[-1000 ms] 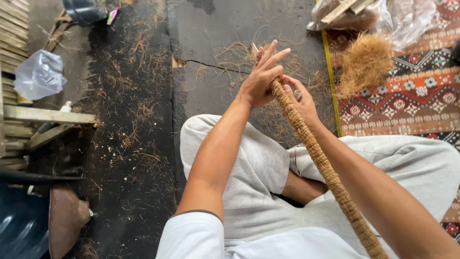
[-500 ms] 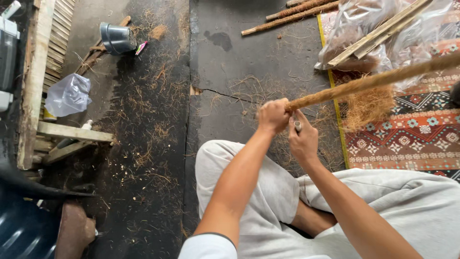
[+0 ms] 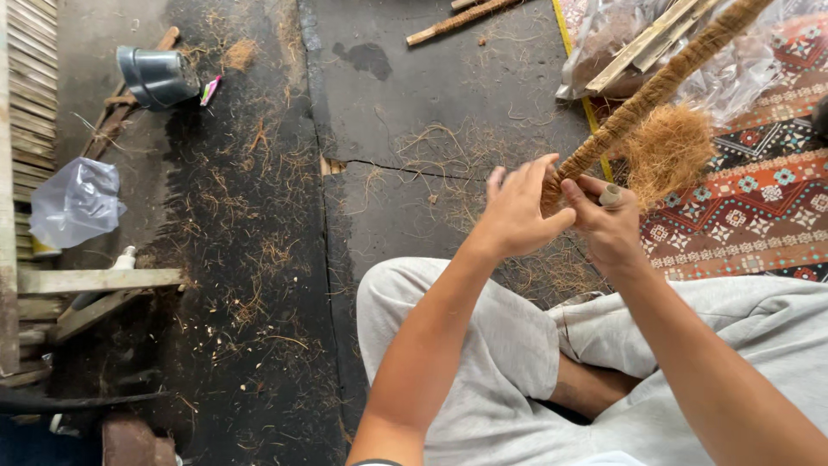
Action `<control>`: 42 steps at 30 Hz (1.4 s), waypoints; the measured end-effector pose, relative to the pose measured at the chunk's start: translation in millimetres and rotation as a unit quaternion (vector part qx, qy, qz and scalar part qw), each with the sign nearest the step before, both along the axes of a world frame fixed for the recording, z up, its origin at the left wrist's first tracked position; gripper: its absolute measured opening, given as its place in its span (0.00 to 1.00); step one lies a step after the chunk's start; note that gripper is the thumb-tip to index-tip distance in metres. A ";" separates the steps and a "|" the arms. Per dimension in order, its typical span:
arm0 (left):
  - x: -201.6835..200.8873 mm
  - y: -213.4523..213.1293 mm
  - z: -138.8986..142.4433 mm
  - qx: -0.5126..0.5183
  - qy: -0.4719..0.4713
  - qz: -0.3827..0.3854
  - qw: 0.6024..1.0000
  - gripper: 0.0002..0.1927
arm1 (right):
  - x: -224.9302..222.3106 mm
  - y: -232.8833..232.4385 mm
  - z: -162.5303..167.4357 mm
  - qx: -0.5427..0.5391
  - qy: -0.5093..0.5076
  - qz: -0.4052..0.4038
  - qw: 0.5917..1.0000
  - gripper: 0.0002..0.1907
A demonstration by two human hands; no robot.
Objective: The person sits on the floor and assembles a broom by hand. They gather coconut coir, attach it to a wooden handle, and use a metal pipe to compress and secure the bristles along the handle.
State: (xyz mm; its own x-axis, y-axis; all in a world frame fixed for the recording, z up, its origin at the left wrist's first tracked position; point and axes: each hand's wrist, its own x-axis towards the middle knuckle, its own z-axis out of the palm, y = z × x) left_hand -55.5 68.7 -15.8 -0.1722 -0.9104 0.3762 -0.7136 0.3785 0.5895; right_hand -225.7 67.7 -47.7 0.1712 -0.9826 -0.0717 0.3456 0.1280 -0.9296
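A long stick wrapped in brown coconut fibre slants from my hands up to the top right. My left hand grips its lower end, fingers curled round the wrapped tip. My right hand touches the same end from the right, with a pale band on one finger. A loose clump of brown fibre lies on the patterned mat just behind the stick. I sit cross-legged in light grey trousers.
A red patterned mat lies at the right, with a clear plastic bag of sticks on it. Another wrapped stick lies at the top. A metal tin, a plastic bag and wooden slats are at the left. Fibre scraps litter the dark concrete.
The stick has swung from running down over my lap to pointing up and to the right. Both hands stay at its end, and the view has shifted left.
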 end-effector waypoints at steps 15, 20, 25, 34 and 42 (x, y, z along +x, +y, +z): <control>2.1 10.6 11.7 0.299 0.345 -0.188 0.870 0.26 | -32.6 2.9 30.8 -0.063 0.156 0.094 0.981 0.07; -16.2 12.9 6.9 0.293 0.305 -0.082 0.902 0.16 | -30.7 10.0 38.5 -0.140 0.294 0.076 0.942 0.10; -30.3 16.9 -3.2 0.234 0.262 -0.001 0.936 0.13 | -30.0 12.4 39.9 -0.155 0.304 0.057 0.938 0.10; -35.4 11.2 -7.4 0.182 0.208 0.013 0.961 0.16 | -29.2 10.6 46.2 -0.181 0.272 0.055 0.943 0.10; -41.5 14.0 6.8 0.312 0.271 0.040 0.910 0.11 | -31.3 10.8 42.4 -0.153 0.304 0.047 0.939 0.10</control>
State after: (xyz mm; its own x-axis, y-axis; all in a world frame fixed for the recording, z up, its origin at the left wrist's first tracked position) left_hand -97.0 82.7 -8.9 -0.0384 -0.9772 -0.2089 -0.2646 -0.1916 0.9451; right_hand -257.1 78.5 -5.3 0.2779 -0.9555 0.0993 -0.2607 -0.1746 -0.9495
